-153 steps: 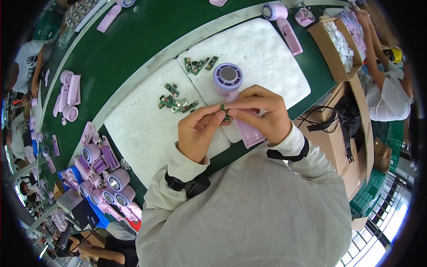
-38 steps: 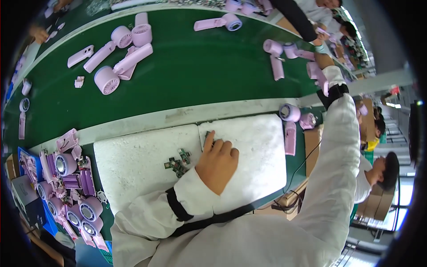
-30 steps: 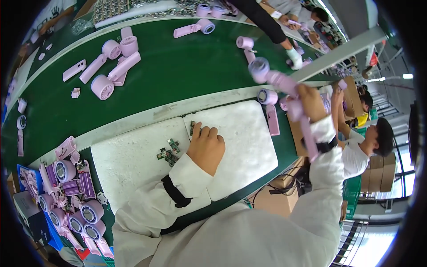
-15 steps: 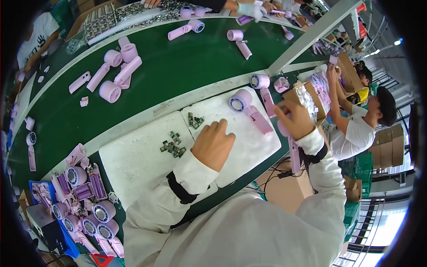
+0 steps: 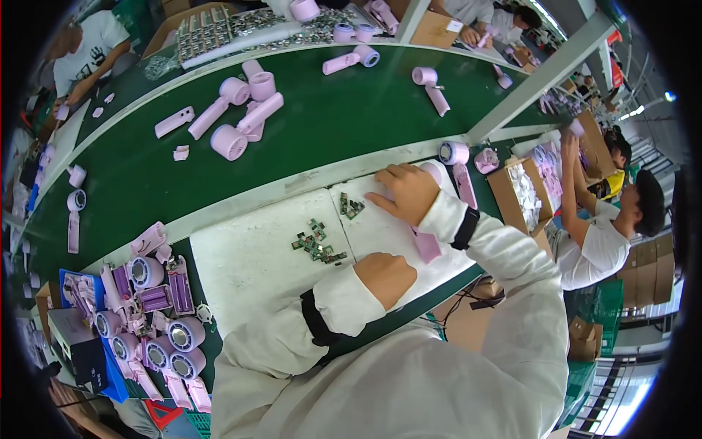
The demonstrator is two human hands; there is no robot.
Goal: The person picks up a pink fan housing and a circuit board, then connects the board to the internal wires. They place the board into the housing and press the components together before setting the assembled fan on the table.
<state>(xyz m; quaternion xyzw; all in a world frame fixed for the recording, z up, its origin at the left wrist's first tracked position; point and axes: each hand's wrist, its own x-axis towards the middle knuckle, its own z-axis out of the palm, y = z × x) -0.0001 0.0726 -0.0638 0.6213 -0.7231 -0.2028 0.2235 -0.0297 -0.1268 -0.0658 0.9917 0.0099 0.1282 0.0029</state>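
Observation:
My right hand reaches over the white foam board, thumb and fingers apart, with nothing visible between them. Beneath it lies a pale pink handheld fan; only an edge of its round head and its handle show. Left of my right fingertips sits a small group of green circuit boards. A second group of circuit boards lies farther left on the foam board. Nearer to me, my left hand rests with its fingers curled under; what they hold, if anything, is hidden.
Pink fan parts crowd the left side beside a blue bin. Several fans lie on the green belt beyond. At right stand a fan head, a carton of white pieces, and a co-worker.
My right hand has moved left from the board's right edge, where a pink fan part was at it, to above the foam board. My left hand has drawn nearer to me. The view has shifted.

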